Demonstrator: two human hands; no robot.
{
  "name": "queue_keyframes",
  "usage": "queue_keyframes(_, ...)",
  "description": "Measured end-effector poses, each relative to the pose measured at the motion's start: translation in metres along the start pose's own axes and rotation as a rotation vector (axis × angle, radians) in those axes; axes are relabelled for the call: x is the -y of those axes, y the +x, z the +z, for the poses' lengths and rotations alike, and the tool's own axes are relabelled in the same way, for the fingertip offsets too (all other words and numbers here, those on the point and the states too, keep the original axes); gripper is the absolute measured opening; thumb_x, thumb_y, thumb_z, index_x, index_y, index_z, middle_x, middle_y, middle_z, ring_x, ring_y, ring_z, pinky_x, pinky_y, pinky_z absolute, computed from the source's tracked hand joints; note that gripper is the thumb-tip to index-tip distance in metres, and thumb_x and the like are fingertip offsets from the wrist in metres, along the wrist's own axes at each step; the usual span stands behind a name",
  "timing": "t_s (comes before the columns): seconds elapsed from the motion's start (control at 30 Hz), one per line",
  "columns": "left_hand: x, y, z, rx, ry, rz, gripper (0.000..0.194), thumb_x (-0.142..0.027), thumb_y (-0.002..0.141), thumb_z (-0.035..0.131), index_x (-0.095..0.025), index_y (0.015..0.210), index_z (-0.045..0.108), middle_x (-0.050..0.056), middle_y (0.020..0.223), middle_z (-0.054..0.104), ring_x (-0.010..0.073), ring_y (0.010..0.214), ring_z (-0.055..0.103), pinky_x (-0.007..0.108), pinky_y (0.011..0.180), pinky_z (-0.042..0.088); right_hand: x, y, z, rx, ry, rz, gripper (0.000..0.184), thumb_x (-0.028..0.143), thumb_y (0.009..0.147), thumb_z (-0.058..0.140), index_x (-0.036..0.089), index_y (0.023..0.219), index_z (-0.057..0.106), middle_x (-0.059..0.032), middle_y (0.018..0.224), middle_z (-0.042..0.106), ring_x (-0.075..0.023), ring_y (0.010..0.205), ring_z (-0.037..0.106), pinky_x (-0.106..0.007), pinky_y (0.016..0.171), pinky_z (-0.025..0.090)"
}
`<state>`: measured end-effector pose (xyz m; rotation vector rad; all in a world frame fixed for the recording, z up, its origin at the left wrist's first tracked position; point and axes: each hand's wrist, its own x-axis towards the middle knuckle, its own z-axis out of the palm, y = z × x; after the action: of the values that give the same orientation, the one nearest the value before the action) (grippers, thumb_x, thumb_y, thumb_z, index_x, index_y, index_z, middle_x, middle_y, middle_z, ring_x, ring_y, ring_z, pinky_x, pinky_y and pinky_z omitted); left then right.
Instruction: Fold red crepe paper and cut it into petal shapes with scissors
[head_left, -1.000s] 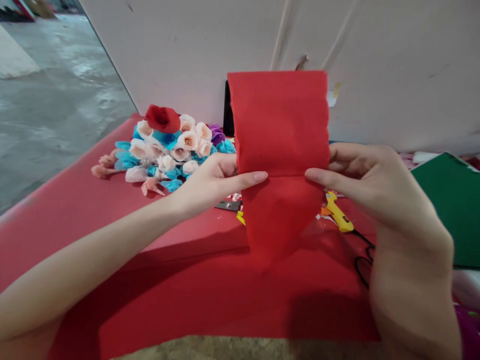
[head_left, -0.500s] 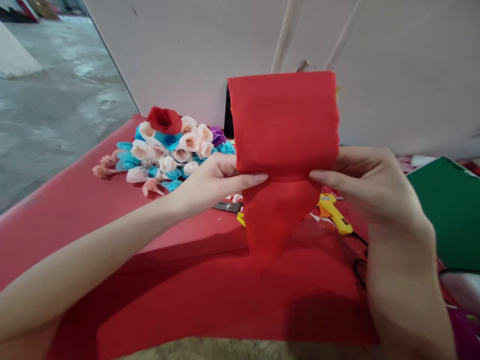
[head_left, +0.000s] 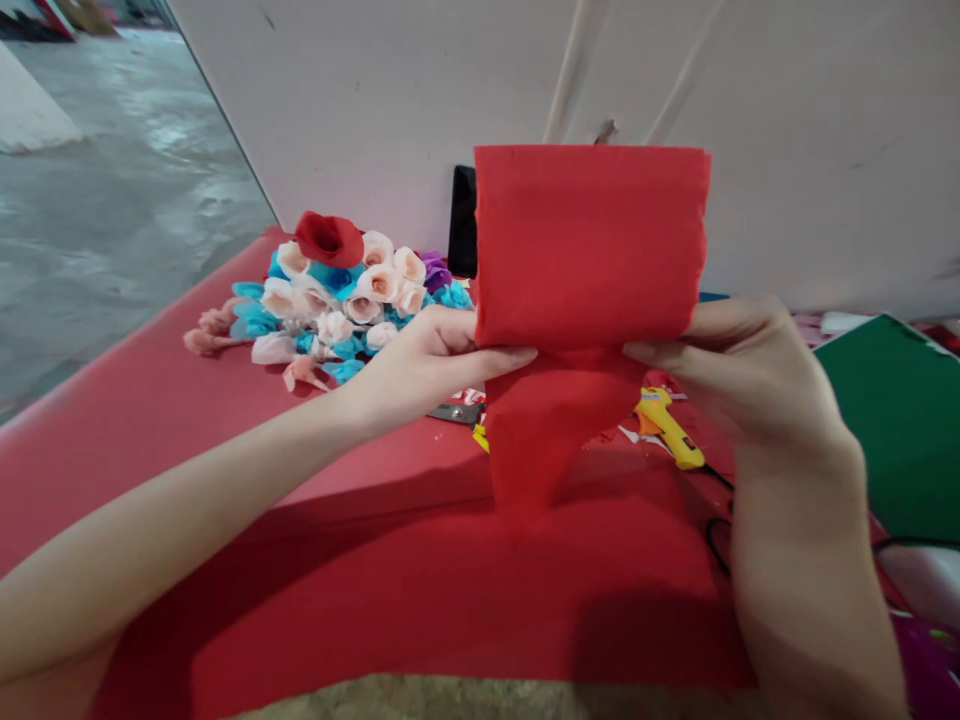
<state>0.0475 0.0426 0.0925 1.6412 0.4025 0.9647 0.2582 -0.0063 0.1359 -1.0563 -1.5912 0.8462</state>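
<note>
A piece of red crepe paper is held up in front of me, its upper part a folded rectangle and its lower part hanging down in a narrowing tail. My left hand pinches the fold at its left side, thumb in front and fingers behind. On the opposite side my right hand pinches it the same way. Both thumbs lie along the fold line, pointing toward each other. The fingers behind the paper are mostly hidden.
Paper flowers in white, blue, red and purple lie on the red table cover to the left. A black phone leans on the wall. Behind my hands are a yellow glue gun and scissors; a green sheet lies right.
The folded upper part of the red crepe paper has shifted right and now looks flatter and squarer. More of the phone shows. Both hands keep nearly the same place and grip.
</note>
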Motion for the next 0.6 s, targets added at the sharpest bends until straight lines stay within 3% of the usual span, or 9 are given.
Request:
queue_keyframes(0.13,-0.002,0.000,0.001,-0.011,0.030,-0.004,0.013,-0.018,0.081,0.059,-0.023,0.077,0.071,-0.008,0.074,0.072,0.0147,0.081,0.070,0.018,0.066,0.060,-0.002,0.000,-0.001,-0.001,0.045,-0.027,0.019,0.010,0.068,0.070,0.029,0.073,0.075,0.0084,0.079,0.074,-0.0157,0.082,0.069,-0.018,0.066,0.057)
queue_keyframes(0.3,-0.005,0.000,0.001,-0.071,0.100,-0.018,0.011,-0.016,0.077,0.063,-0.023,0.081,0.072,-0.007,0.081,0.073,0.0143,0.077,0.070,0.017,0.062,0.059,-0.004,0.000,-0.002,0.017,0.064,-0.033,0.020,0.010,0.068,0.070,0.029,0.073,0.075,0.0067,0.078,0.074,-0.0164,0.081,0.070,-0.020,0.067,0.058)
queue_keyframes(0.47,-0.012,-0.001,0.000,-0.048,0.102,-0.058,0.009,-0.015,0.075,0.064,-0.021,0.073,0.071,-0.007,0.070,0.071,0.0123,0.068,0.069,0.014,0.054,0.056,-0.005,-0.001,-0.002,0.014,0.056,-0.075,0.020,0.010,0.065,0.073,0.030,0.069,0.075,0.0060,0.073,0.074,-0.0177,0.076,0.069,-0.023,0.059,0.057)
queue_keyframes(0.6,-0.009,-0.001,-0.004,0.013,0.107,-0.046,0.010,-0.031,0.072,0.068,-0.021,0.070,0.069,-0.006,0.064,0.069,0.0139,0.066,0.068,0.018,0.054,0.056,-0.005,-0.004,-0.001,-0.004,0.047,-0.056,0.019,0.010,0.067,0.071,0.029,0.069,0.075,0.0061,0.070,0.073,-0.0159,0.070,0.068,-0.023,0.056,0.055)
